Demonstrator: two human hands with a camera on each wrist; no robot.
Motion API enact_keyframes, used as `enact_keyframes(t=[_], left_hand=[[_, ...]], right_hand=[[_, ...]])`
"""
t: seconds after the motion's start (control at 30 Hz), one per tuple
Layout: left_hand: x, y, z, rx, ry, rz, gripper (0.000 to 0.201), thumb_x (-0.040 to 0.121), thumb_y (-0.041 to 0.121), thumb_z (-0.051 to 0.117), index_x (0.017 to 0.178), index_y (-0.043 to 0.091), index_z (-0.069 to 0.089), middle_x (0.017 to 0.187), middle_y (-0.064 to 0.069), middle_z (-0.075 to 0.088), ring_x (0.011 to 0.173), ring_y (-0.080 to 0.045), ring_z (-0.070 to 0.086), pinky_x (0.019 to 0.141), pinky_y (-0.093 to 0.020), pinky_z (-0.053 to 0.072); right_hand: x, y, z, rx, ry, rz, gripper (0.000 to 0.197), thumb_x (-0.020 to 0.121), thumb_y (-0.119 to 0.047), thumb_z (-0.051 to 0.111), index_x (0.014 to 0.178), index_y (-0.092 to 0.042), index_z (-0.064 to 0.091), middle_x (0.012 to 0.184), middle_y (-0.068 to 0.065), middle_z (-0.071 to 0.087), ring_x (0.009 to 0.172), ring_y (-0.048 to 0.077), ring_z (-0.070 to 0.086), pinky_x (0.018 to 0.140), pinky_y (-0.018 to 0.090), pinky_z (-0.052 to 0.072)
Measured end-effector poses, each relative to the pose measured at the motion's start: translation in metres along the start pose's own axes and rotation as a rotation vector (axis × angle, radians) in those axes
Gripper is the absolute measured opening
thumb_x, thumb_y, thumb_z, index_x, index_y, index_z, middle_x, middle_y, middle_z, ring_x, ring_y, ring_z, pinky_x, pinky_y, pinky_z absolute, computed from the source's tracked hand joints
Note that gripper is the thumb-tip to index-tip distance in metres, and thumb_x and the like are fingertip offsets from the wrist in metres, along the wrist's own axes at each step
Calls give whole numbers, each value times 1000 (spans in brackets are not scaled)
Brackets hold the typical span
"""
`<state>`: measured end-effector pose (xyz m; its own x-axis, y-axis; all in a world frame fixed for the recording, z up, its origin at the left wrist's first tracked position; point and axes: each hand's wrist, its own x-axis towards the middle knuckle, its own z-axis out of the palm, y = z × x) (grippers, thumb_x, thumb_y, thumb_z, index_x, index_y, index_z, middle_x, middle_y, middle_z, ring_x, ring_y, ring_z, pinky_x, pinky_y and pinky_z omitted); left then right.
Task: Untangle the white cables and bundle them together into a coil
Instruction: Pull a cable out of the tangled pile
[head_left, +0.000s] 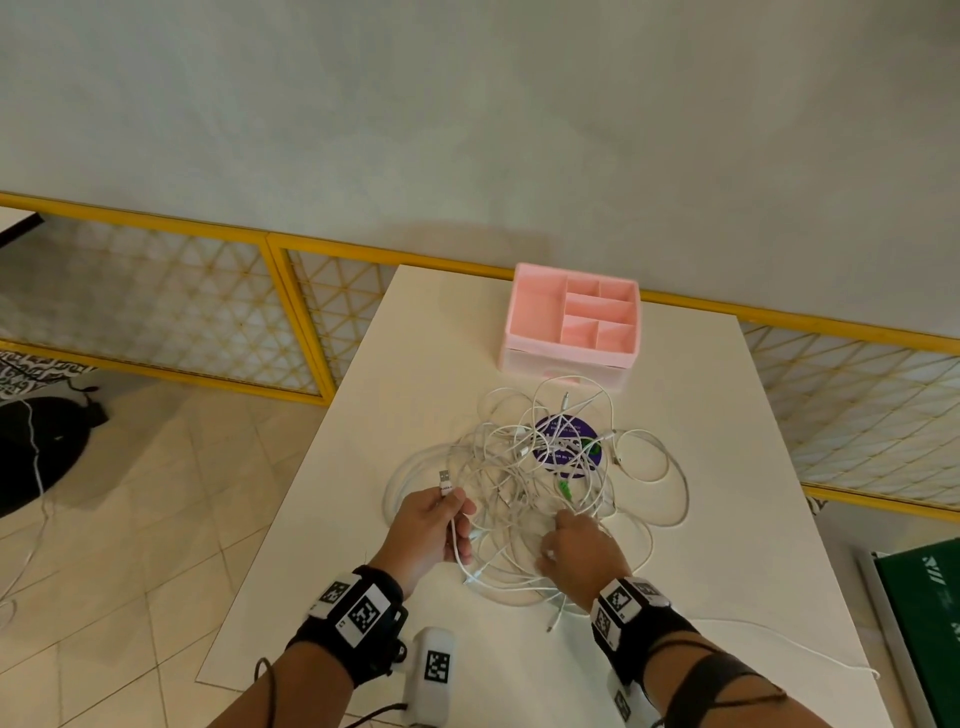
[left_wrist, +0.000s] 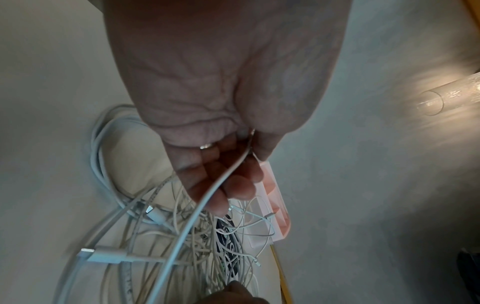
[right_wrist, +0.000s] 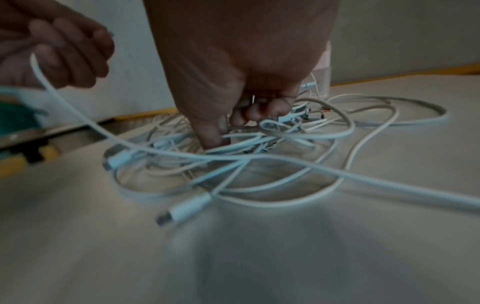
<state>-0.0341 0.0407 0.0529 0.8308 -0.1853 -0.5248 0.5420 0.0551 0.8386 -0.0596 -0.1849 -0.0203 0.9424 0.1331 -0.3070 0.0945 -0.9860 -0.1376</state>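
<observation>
A tangle of white cables (head_left: 540, 483) lies in the middle of the white table (head_left: 727, 519). My left hand (head_left: 441, 525) holds one white cable (left_wrist: 207, 195) near its USB plug (head_left: 444, 479), which sticks up past the fingers. That cable runs down from the fist into the pile (left_wrist: 166, 242). My right hand (head_left: 576, 545) reaches down into the near side of the tangle, its curled fingers (right_wrist: 249, 115) pinching strands among the loops (right_wrist: 259, 144). A loose plug (right_wrist: 187, 207) lies at the front of the pile.
A pink compartment organizer (head_left: 571, 325) stands at the table's far side, just behind the cables. A purple round sticker (head_left: 566, 441) lies under the tangle. A yellow mesh fence (head_left: 291, 306) runs behind the table. One cable trails off the right near edge (head_left: 810, 649).
</observation>
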Motion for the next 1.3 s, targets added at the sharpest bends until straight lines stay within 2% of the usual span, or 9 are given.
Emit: enact_keyframes(t=[0.23, 0.4, 0.63, 0.77, 0.83, 0.93, 1.03, 1.13, 1.3], left_hand=[[2, 9, 13, 2, -34, 3, 32, 103, 18, 52, 86, -6, 65, 65, -17, 62, 52, -28, 59, 64, -45, 56], [3, 29, 39, -100, -98, 22, 40, 102, 24, 54, 95, -13, 66, 82, -28, 70, 59, -32, 65, 62, -41, 60], [-2, 56, 65, -247, -239, 68, 41, 107, 27, 43, 114, -7, 65, 110, -26, 72, 92, -37, 73, 79, -43, 58], [1, 56, 70, -316, -247, 66, 36, 106, 23, 44, 111, -6, 65, 107, -26, 71, 87, -30, 72, 75, -40, 60], [3, 53, 70, -314, -224, 91, 32, 106, 21, 42, 103, -1, 65, 107, -27, 71, 88, -32, 71, 73, -40, 59], [3, 49, 72, -386, -232, 130, 31, 107, 20, 39, 94, 4, 61, 89, -21, 71, 86, -36, 71, 75, -42, 57], [7, 54, 65, -541, -198, 149, 33, 108, 21, 34, 88, 8, 57, 64, -5, 52, 55, -21, 54, 62, -35, 50], [16, 64, 46, -560, -118, 168, 32, 108, 22, 33, 86, 12, 54, 58, 3, 40, 42, -10, 32, 43, -23, 34], [22, 71, 17, -515, -60, 186, 33, 108, 24, 34, 84, 14, 54, 54, 6, 38, 38, -5, 27, 34, -19, 21]], right_hand=[[-1, -11, -83, 855, 171, 48, 27, 94, -19, 57, 66, -19, 57, 61, -5, 58, 58, 8, 54, 63, 33, 49], [-3, -11, -151, 1219, 379, -21, 26, 100, -15, 54, 74, -13, 60, 49, -10, 41, 45, 9, 35, 46, 22, 30], [-17, -11, -146, 1077, 434, -94, 17, 97, -15, 59, 83, -12, 66, 68, -5, 61, 65, 6, 55, 66, 22, 45], [-26, -12, -115, 1025, 294, -181, 13, 95, -17, 63, 82, -16, 66, 79, -4, 69, 76, 15, 64, 76, 28, 52], [-31, -13, -104, 971, 252, -180, 18, 94, -20, 64, 78, -28, 65, 72, -8, 63, 67, 11, 58, 69, 24, 47], [-34, -10, -92, 872, 223, -118, 30, 95, -29, 64, 67, -39, 58, 61, -10, 49, 58, 4, 44, 60, 20, 38], [-41, 9, -81, 781, 166, -70, 30, 97, -33, 60, 68, -29, 54, 61, -10, 48, 57, 4, 42, 58, 23, 36], [-47, 41, -68, 663, 176, 73, 25, 98, -28, 57, 73, -25, 57, 70, -7, 56, 64, 8, 50, 63, 29, 41], [-51, 110, -57, 614, 315, 582, 20, 96, -19, 57, 87, -7, 69, 95, 15, 66, 91, 34, 62, 74, 32, 43]])
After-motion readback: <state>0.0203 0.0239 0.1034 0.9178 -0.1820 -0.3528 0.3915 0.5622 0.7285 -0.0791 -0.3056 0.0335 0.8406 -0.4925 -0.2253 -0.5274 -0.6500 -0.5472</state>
